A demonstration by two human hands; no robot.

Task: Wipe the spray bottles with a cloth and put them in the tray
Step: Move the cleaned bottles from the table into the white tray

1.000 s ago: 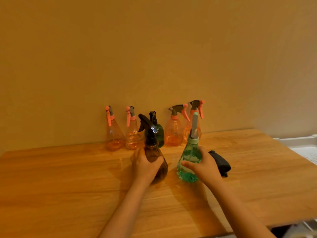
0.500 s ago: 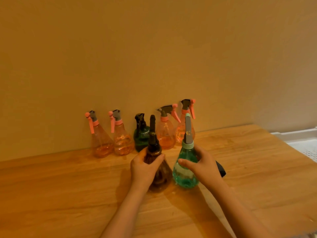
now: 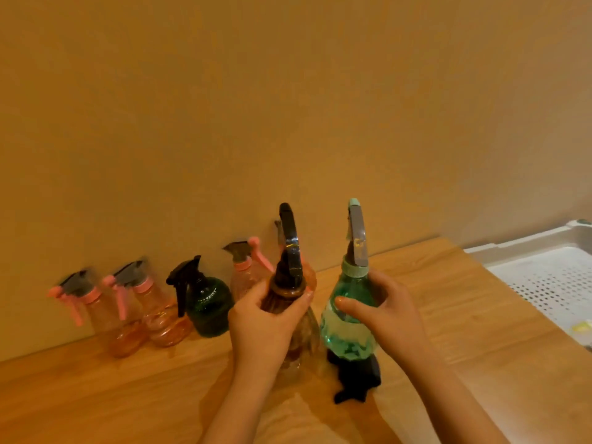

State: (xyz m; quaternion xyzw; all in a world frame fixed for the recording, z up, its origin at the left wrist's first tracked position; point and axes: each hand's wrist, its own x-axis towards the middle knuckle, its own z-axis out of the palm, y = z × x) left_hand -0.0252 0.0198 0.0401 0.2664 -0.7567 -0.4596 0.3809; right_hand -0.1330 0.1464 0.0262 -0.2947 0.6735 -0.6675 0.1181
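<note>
Raised since 0.5 s ago: brown bottle grasped in left hand, green bottle in right hand, above cloth; likely bound for tray at right.

Dark cloth half hidden behind teal bottle; tray cut by right edge.

Wooden table (bottles, dark cloth).
</note>
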